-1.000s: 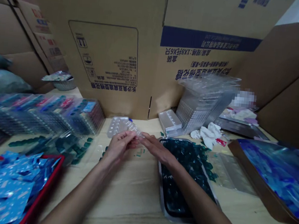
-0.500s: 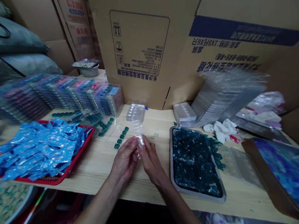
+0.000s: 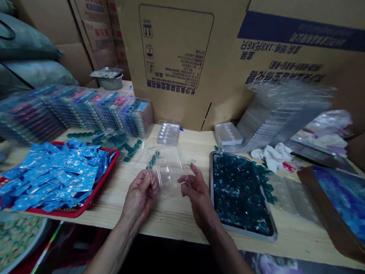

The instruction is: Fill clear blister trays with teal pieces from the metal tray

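A clear plastic tray [image 3: 170,174] hangs tilted over the middle of the wooden table, its near left edge pinched in my left hand [image 3: 140,193]. My right hand [image 3: 196,192] is at the tray's right side, fingers apart; a thumb and finger come close to its edge, and whether they touch it is unclear. Through and behind the tray shows a short row of dark green pieces [image 3: 152,160]. Right of my right hand, a grey tray [image 3: 210,187] is full of loose dark green pieces [image 3: 238,190].
A red basket [image 3: 99,193] of blue packets stands at left, with filled clear packs [image 3: 97,111] behind. Stacked empty trays [image 3: 275,115] and a small clear box stack [image 3: 227,135] stand at back right. A large carton [image 3: 178,46] walls the rear.
My hands have moved apart, and the clear plastic now spreads open between them. My right hand has shifted right and its fingers have opened. The view has tilted slightly.
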The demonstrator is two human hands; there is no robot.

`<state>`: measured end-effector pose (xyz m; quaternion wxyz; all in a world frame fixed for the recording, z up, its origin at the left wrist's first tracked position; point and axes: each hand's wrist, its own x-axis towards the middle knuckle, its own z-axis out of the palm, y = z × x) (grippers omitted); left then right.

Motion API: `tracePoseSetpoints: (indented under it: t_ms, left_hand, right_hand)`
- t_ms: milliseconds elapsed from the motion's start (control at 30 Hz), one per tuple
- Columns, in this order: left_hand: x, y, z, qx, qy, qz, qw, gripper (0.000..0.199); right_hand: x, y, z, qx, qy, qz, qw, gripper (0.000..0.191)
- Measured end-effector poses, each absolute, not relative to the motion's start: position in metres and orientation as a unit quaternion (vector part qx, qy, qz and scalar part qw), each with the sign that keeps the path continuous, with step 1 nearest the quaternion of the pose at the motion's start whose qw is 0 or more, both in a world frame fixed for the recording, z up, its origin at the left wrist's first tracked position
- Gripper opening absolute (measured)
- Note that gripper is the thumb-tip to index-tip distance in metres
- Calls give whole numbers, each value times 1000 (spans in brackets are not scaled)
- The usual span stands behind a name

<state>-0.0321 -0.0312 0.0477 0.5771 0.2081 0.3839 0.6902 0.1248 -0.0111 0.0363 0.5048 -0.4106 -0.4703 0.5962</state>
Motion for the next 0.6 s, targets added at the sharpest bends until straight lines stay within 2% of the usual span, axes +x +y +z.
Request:
tracePoseSetpoints:
  t_ms: [67,167,233,300,367,467,533,600]
  left_hand:
    - [-34,-34,43,223,391,675,584,38]
    - [-32,-39,33,261,447,648,558,37]
    - [-30,-44,28,322,544,632,449,34]
    - [-26,-52,22,427,636,582,272,35]
    - [-22,-62,15,580,653,466,139,43]
    - [-19,-72,-5,782,558,271,65,43]
    - [-21,-65,-24,823,514,241,20,41]
    - [-23,-49,-41,828,486,278,3,43]
  right_hand:
    - [128,-7,35,-381,-403,674,487,61]
    - [130,-5,28,-379,-386,701,466,47]
    - [130,-8,18,-418,-380,688,455,55]
    - [130,-16,8,-476,-382,662,435,66]
    - [133,-27,2,-526,-454,595,404,59]
    - [144,-39,7,-567,-638,401,332,31]
    - [165,-32,20,-584,-705,291,277,25]
    - [206,-14,38,-627,-715,205,230,27]
